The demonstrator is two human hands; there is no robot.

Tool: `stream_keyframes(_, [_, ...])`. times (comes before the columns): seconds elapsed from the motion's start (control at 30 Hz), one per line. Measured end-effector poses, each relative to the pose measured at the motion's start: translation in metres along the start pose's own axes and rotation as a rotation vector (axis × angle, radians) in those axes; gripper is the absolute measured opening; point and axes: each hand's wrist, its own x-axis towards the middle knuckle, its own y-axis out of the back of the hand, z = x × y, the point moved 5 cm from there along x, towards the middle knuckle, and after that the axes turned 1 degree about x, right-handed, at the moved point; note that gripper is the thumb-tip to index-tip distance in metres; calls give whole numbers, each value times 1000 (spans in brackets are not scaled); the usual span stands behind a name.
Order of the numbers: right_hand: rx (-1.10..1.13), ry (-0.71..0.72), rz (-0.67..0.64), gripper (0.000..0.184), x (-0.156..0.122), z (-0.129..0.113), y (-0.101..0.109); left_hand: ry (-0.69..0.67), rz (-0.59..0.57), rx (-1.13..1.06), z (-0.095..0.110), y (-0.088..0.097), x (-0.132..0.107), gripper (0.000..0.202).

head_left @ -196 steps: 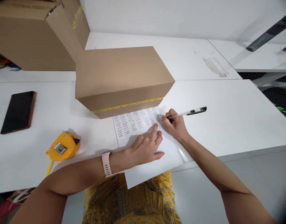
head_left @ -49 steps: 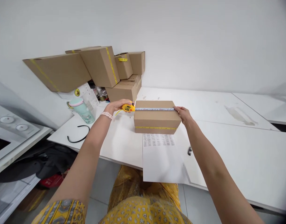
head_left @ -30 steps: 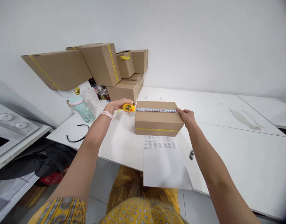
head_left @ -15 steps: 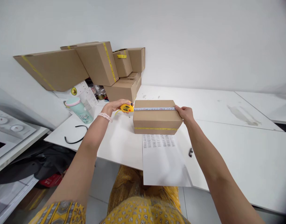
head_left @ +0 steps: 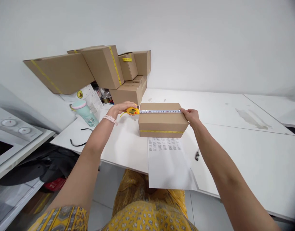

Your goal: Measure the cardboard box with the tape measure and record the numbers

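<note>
Head view: a brown cardboard box with a yellow strip along its front is seen on the white table, a little above the middle of the picture. A yellow tape measure is gripped by the left hand, closed around its case just off the box's 9 o'clock end. The tape blade is drawn out flat across the box top toward 3 o'clock, where its end is pinched against the box's right edge by the curled fingers of the right hand. A sheet of paper with rows of handwriting lies at 6 o'clock from the box, touching its front and overhanging the table edge. A black pen lies just beside the sheet at its 3 o'clock. At 10 o'clock from the box, stacked cartons lean against the wall, with a mint-green cup at 9 o'clock.
</note>
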Motion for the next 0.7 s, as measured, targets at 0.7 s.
stream_keyframes(0.7, [-388, 308, -357, 37, -2, -93, -71, -76, 3, -797, 21, -253, -63, 38])
